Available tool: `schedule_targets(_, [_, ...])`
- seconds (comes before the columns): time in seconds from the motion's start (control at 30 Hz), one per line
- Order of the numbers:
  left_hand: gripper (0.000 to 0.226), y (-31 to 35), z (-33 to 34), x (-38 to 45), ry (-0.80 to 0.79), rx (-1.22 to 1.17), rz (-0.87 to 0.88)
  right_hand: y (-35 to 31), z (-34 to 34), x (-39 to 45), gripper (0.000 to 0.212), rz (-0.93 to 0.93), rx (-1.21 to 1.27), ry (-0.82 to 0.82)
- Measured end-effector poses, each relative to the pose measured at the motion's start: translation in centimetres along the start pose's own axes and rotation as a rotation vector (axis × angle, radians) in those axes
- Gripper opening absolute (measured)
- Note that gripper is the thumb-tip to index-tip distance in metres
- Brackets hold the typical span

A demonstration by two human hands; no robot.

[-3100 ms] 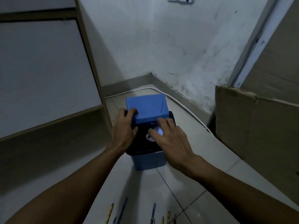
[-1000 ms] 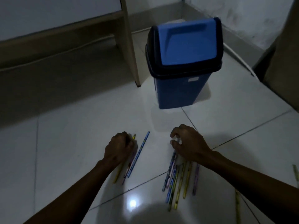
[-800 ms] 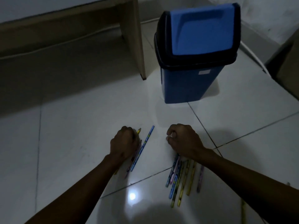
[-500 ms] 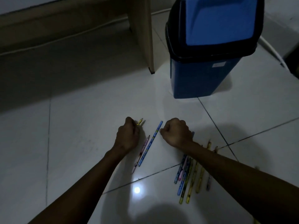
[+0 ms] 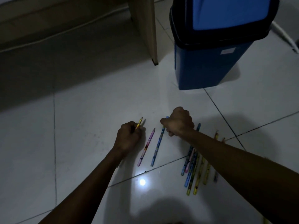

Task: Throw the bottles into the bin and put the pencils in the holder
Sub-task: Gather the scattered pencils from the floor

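Mid-frame on the floor, the left hand [image 5: 128, 139] is curled tight around a yellow pencil [image 5: 139, 123]; the right hand [image 5: 178, 122] fists over the blue pencil [image 5: 157, 145]. A pink pencil [image 5: 146, 147] lies between them, a pencil cluster [image 5: 195, 170] lower right, the bin [image 5: 208, 62] upper right.

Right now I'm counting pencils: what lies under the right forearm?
A bundle of pencils on the floor passes beneath the right forearm; their middles are covered, so an exact count is not possible.
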State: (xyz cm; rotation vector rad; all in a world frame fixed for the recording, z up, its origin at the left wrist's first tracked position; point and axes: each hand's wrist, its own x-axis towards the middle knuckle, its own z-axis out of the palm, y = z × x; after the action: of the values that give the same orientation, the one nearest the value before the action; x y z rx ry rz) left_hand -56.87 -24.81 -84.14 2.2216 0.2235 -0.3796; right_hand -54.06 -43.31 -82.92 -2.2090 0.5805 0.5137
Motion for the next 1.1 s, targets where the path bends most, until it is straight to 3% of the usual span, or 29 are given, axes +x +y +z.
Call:
schedule_targets(0.13, [0.018,1.8,0.5,0.2,-0.027,-0.100,-0.013,0.7,-0.4,-0.3,0.029,0.030,0.051,-0.047])
schedule_targets(0.2, [0.010,3.0,0.8,0.0,-0.099,-0.229,-0.024,0.6,-0.4,-0.6,0.025,0.057,0.171,-0.085])
schedule_targets(0.27, [0.017,4.1,0.9,-0.2,-0.212,-0.306,-0.030,0.1,-0.3,-1.0,0.020,0.114,0.335,-0.170])
schedule_targets(0.37, [0.010,5.0,0.6,-0.6,-0.359,-0.319,-0.015,-0.7,-0.1,-1.7,0.016,0.174,0.477,-0.299])
schedule_targets(0.47, [0.003,4.7,0.0,-0.8,-0.400,-0.325,-0.043,-0.6,-0.1,-2.0,0.018,0.204,0.533,-0.404])
schedule_targets(0.57, [0.016,3.5,-0.6,-0.8,-0.379,-0.269,-0.042,-0.1,-0.4,-2.2,0.021,0.215,0.565,-0.448])
schedule_targets(0.77, [0.018,1.5,0.4,-0.8,-0.017,0.195,0.068,1.8,-1.8,-2.0,0.016,0.142,0.528,-0.205])
schedule_targets(0.9, [0.036,1.1,1.9,-1.0,-0.072,0.392,-0.030,4.0,-3.5,-2.1,0.012,0.022,0.482,-0.046])
schedule_targets(1.1, [0.022,2.9,2.9,-0.6,-0.144,0.497,0.117,8.3,-6.6,-2.2,0.011,-0.005,0.236,0.295])
